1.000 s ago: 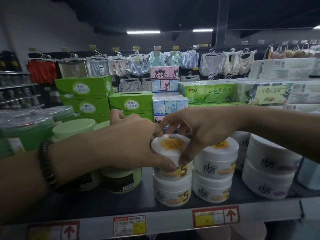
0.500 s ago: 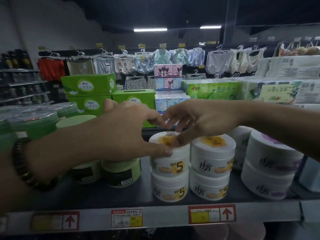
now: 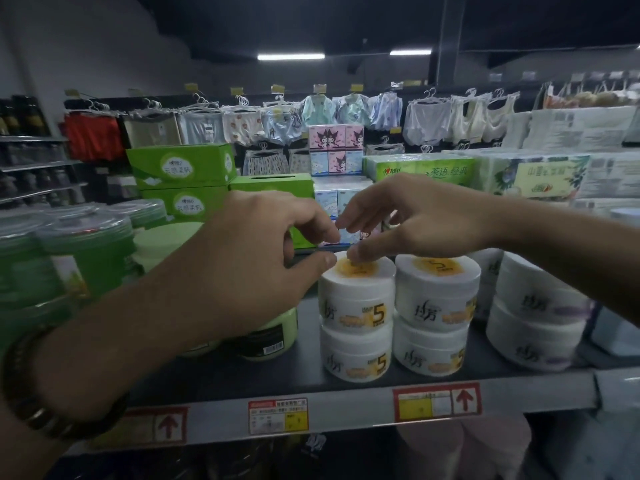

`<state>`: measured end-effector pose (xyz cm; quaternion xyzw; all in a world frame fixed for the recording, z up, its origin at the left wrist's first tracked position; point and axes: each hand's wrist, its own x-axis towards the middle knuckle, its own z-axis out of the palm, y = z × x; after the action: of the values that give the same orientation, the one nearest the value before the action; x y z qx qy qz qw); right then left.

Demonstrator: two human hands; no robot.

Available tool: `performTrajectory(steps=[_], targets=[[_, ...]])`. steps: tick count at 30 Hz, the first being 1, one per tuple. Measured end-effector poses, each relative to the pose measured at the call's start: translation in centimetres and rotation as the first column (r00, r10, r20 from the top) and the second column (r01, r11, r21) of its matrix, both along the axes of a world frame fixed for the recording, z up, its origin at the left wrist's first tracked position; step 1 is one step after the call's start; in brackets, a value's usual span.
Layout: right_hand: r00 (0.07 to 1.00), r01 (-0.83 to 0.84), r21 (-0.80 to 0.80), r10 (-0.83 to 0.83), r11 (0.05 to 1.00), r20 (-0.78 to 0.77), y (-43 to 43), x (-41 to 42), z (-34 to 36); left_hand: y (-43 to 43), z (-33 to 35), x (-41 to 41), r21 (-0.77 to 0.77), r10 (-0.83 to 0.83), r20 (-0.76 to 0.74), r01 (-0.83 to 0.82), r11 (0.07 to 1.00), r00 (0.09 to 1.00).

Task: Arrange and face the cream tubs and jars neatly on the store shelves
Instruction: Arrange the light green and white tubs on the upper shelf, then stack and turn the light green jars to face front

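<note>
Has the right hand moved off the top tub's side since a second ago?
Yes. The right hand has lifted; only a fingertip remains at the top tub's lid.

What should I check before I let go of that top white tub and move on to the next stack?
1. Top white tub sits square on the lower white tub: ok, edges roughly line up.
2. Its label with the 5 faces front: ok.
3. Neighbouring stack faces front: not ok, its 5 is turned off to the right.
4. Left hand and right hand free of the tub: not ok, fingertips rest at the lid's rim.
5. Green jar behind the left forearm faces front: cannot tell, mostly hidden.
6. Stack stands back from the shelf edge: ok.
</note>
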<state>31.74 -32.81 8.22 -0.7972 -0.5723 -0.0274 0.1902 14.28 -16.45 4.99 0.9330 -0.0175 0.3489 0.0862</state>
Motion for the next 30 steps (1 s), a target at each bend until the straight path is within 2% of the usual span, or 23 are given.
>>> performTrajectory(steps=[4, 6, 10, 13, 22, 25, 30], targets=[[0.997, 0.057, 0.111, -0.063, 0.992, 0.051, 0.4, -2.5, -0.2, 0.5, -0.9, -1.4, -0.116, -0.030, 0.008, 0.031, 0.993, 1.000], [0.995, 0.089, 0.168, -0.095, 0.982, 0.027, 0.6, -3.7, -0.5, 1.2, -1.7, -2.3, -0.177, -0.039, 0.036, 0.045, 0.983, 0.999], [0.975, 0.127, 0.327, -0.058, 0.936, -0.212, 0.2, -6.5, -1.8, 3.4, -3.7, -4.8, -0.408, -0.066, 0.122, 0.111, 0.906, 0.990], [0.962, 0.161, 0.413, -0.049, 0.897, -0.269, 0.4, -8.9, -3.4, 5.3, -5.5, -6.7, -0.557, -0.046, 0.131, 0.111, 0.823, 0.990], [0.943, 0.283, 0.538, -0.127, 0.794, -0.309, 2.2, -14.4, -7.6, 7.8, -9.8, -9.3, -0.716, -0.080, 0.082, 0.114, 0.689, 0.993], [0.918, 0.312, 0.600, -0.072, 0.737, -0.389, 2.9, -16.0, -9.6, 8.0, -11.0, -9.4, -0.751, -0.086, 0.084, 0.120, 0.649, 0.993], [0.835, 0.369, 0.508, -0.037, 0.778, -0.548, 4.5, -17.6, -14.0, 7.6, -12.6, -8.9, -0.806, -0.079, 0.037, 0.076, 0.586, 0.996]])
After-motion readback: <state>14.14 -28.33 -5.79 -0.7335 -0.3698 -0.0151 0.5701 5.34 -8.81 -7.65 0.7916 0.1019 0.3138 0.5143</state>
